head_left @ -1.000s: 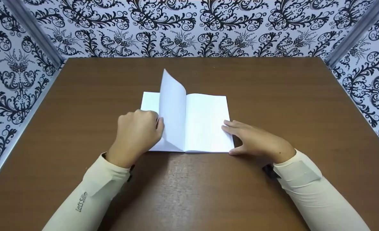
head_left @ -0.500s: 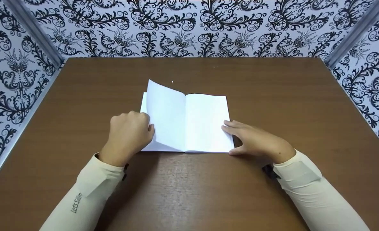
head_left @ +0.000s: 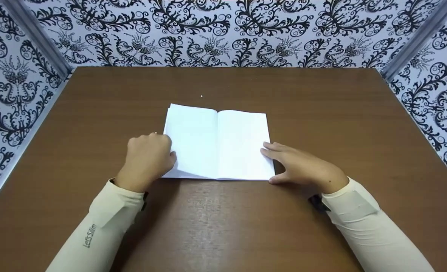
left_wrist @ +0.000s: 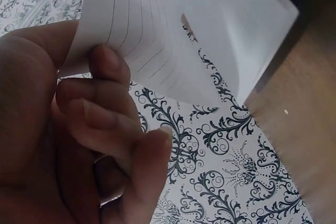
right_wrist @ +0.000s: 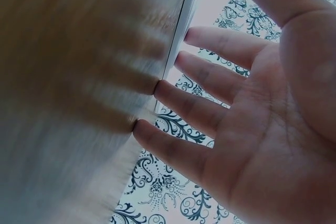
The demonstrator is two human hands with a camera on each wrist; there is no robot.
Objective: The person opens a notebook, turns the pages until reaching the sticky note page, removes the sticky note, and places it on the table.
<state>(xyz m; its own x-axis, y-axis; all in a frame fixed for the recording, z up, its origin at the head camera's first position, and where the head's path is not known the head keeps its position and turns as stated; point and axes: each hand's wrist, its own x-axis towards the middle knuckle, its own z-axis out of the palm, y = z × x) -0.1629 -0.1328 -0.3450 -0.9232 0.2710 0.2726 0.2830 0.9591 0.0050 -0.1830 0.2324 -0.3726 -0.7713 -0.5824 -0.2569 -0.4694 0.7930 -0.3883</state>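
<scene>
A notebook with white pages lies spread on the brown table in the head view. Its left-hand page is slightly raised above the leaves under it. My left hand pinches the outer edge of that page; in the left wrist view the ruled lines of the curved page show beside the curled fingers. On the other side my right hand rests at the notebook's right edge, thumb by the lower corner. The right wrist view shows its fingers straight and spread, fingertips touching the table beside the notebook's edge.
The wooden table surrounds the notebook on all sides. Patterned black-and-white wall panels stand behind and at both sides, with grey metal posts in the corners. A tiny white speck lies beyond the notebook.
The page in my left hand has swung leftward and down, from nearly upright to almost flat on the left side. My left hand has moved left with it; my right hand has stayed put.
</scene>
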